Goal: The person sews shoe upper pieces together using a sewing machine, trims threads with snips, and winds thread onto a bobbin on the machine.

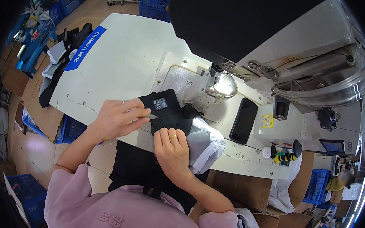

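Note:
On the near edge of a white sewing table (124,47) lies a black fabric piece (167,115) with a small printed label patch (160,103) and a grey and white part (201,144) at its right. My right hand (172,155) is closed on its near edge, fingers curled over the black cloth. Beside the label, my left hand (121,118) pinches a small pale pointed tool (152,116); the fingers hide most of it, so its kind does not show. The tool's tip is over the black cloth.
A sewing machine with a metal post (221,87) stands beyond the cloth. A black phone (244,120) lies to the right, near thread spools (284,156). More black and grey pieces (60,60) are stacked at the left. Cardboard boxes (240,186) stand below the table's right side.

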